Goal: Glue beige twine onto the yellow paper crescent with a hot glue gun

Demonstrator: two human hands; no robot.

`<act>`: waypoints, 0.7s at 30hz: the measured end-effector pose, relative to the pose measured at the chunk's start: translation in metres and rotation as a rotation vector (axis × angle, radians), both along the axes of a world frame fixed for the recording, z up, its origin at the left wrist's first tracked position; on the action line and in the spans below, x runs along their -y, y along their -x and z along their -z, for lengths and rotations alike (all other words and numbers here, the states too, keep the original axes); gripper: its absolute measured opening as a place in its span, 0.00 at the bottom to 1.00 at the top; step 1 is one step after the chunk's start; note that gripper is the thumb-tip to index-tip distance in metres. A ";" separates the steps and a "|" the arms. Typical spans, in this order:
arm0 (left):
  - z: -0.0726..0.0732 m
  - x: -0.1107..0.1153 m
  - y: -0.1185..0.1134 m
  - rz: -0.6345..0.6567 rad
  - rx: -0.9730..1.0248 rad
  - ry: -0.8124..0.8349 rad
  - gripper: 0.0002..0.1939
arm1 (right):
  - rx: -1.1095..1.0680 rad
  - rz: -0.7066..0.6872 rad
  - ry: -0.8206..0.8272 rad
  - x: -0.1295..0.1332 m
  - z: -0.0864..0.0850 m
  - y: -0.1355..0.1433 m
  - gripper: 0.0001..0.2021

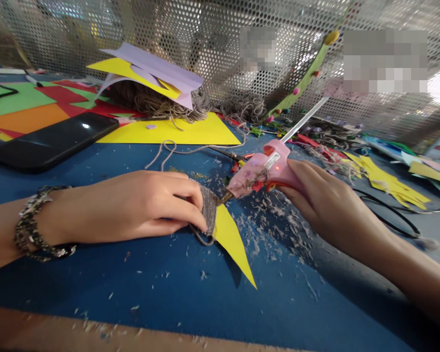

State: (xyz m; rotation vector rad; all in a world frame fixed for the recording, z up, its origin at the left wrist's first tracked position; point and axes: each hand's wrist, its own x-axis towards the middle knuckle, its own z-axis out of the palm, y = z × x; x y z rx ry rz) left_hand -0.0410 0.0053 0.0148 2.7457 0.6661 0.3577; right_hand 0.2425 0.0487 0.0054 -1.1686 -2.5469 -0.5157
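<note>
My left hand lies over a piece wrapped in grey yarn, its fingers pressing on it. From the wrapped part a pointed yellow paper piece sticks out to the lower right. A loop of yarn hangs below my fingertips. My right hand grips a pink glue gun by its handle, with a clear glue stick out of the back. The gun's nozzle is at the wrapped edge, by the yellow paper; whether it touches is unclear.
A black phone lies at the left on coloured paper. Behind are a yellow sheet, a grey yarn pile and lilac paper. Yarn scraps litter the blue tabletop. At right are a black cable and yellow cut paper.
</note>
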 end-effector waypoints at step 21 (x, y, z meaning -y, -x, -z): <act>0.000 0.000 0.000 -0.006 -0.008 0.004 0.12 | -0.005 0.055 0.018 0.000 -0.001 -0.001 0.17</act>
